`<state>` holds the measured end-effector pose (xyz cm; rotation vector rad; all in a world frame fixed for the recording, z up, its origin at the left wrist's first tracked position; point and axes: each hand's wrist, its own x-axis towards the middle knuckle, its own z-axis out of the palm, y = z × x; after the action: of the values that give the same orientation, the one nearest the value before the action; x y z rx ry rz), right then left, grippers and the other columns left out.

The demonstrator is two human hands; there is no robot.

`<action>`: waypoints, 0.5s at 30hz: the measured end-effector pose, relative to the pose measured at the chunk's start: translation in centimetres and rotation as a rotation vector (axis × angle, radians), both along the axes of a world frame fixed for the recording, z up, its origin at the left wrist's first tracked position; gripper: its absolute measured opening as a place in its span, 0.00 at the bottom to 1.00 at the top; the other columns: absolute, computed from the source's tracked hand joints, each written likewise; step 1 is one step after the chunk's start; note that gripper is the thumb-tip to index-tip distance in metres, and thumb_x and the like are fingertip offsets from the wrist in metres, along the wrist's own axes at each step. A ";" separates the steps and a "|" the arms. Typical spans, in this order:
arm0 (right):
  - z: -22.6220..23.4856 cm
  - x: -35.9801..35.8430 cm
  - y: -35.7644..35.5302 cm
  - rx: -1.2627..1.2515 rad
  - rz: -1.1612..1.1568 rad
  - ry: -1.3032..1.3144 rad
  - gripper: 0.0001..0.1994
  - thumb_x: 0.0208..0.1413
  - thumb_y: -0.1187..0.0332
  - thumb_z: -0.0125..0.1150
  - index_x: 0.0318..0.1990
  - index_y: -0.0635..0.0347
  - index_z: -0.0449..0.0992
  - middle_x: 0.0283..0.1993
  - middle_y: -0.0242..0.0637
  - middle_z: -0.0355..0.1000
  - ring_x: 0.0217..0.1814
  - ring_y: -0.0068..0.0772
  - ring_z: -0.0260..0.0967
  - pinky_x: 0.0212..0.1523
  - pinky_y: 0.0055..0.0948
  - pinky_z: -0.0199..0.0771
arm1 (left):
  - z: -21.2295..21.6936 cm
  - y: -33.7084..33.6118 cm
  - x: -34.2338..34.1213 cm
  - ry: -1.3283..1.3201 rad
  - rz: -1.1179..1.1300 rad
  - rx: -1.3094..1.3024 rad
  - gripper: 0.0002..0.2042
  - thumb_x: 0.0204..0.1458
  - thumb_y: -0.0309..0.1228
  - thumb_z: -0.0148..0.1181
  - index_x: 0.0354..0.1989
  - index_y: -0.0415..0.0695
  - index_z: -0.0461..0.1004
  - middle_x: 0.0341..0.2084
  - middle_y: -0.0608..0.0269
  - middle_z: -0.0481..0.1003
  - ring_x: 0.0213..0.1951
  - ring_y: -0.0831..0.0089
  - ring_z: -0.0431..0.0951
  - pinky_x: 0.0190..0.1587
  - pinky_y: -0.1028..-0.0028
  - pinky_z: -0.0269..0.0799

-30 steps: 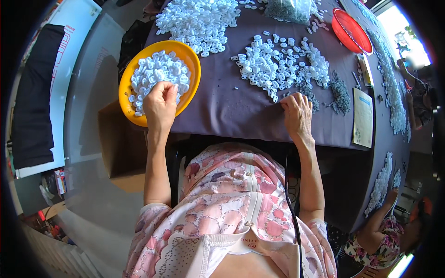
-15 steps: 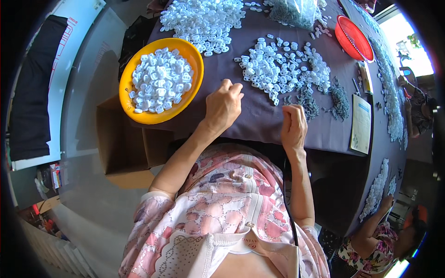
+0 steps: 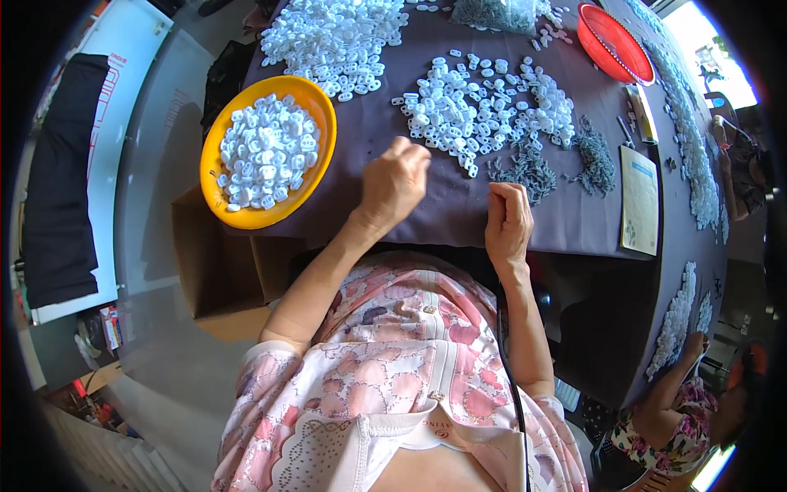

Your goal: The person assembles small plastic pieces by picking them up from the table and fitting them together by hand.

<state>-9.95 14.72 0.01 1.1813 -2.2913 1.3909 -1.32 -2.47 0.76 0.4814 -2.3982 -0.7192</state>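
Note:
My left hand [image 3: 395, 184] is closed in a loose fist above the table's near edge, between the yellow bowl and the middle pile of white plastic pieces. My right hand [image 3: 509, 223] is also closed, fingertips pressed together, just in front of a heap of small grey-green parts [image 3: 529, 174]. Whatever either hand holds is hidden or too small to make out. Small oval white pieces with holes [image 3: 447, 111] lie spread beyond both hands. More white pieces [image 3: 270, 148] fill the yellow bowl [image 3: 211, 176] on the left.
A larger white pile [image 3: 336, 41] covers the far left of the dark tablecloth [image 3: 369, 98]. Past the middle pile are a clear bag [image 3: 496, 15] and a red basket [image 3: 611, 45]. A paper pad [image 3: 639, 201] lies right; a cardboard box [image 3: 209, 271] stands below the bowl. Another person [image 3: 668, 426] works lower right.
The whole view has shifted a little, moving the table things slightly left. Both hands stay closed in nearly the same places over the table edge.

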 end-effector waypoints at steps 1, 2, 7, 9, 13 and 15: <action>0.0 -0.1 0.1 -0.003 -0.007 0.001 0.07 0.48 0.82 0.51 0.34 0.63 0.68 0.30 0.42 0.66 0.32 0.42 0.66 0.32 0.32 0.66 | 0.1 0.8 -0.7 0.031 -0.047 0.034 0.01 0.45 0.26 0.58 0.27 0.45 0.74 0.24 0.60 0.71 0.26 0.59 0.74 0.28 0.66 0.70; 0.0 -0.1 0.1 -0.011 0.002 -0.012 0.06 0.48 0.82 0.51 0.35 0.63 0.68 0.30 0.42 0.66 0.31 0.42 0.66 0.32 0.32 0.66 | 0.1 1.5 -1.4 0.061 -0.096 0.069 0.02 0.44 0.27 0.59 0.27 0.45 0.74 0.24 0.60 0.71 0.26 0.60 0.75 0.28 0.66 0.70; -0.1 -0.1 0.1 -0.043 0.028 -0.034 0.06 0.49 0.81 0.51 0.35 0.63 0.68 0.28 0.42 0.65 0.30 0.42 0.64 0.31 0.33 0.65 | -0.4 3.9 -3.5 -0.024 -0.139 0.059 0.06 0.44 0.28 0.59 0.31 0.45 0.75 0.27 0.60 0.72 0.28 0.61 0.75 0.29 0.67 0.70; -0.2 -0.1 0.2 -0.043 0.025 -0.036 0.06 0.48 0.81 0.51 0.34 0.63 0.68 0.28 0.42 0.65 0.30 0.43 0.64 0.31 0.33 0.65 | -0.7 4.2 -3.5 -0.092 -0.138 0.016 0.07 0.44 0.29 0.60 0.34 0.46 0.75 0.30 0.61 0.72 0.29 0.61 0.75 0.30 0.67 0.71; 0.1 -0.2 0.2 -0.019 0.007 0.004 0.06 0.48 0.81 0.51 0.34 0.63 0.67 0.29 0.42 0.65 0.31 0.43 0.64 0.32 0.34 0.65 | -0.5 4.3 -3.4 -0.069 -0.124 0.061 0.07 0.43 0.27 0.60 0.33 0.46 0.75 0.28 0.61 0.71 0.28 0.63 0.75 0.30 0.68 0.71; -0.1 -0.1 0.2 -0.011 0.002 0.015 0.06 0.47 0.82 0.51 0.34 0.63 0.68 0.29 0.42 0.65 0.31 0.44 0.64 0.32 0.34 0.65 | -0.6 4.1 -3.3 0.033 -0.151 0.182 0.05 0.42 0.25 0.59 0.29 0.45 0.73 0.28 0.59 0.70 0.28 0.59 0.74 0.27 0.65 0.70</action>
<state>-10.07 14.93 -0.04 1.1862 -2.2699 1.3894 -4.59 1.63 0.14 0.3610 -2.3677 -1.0102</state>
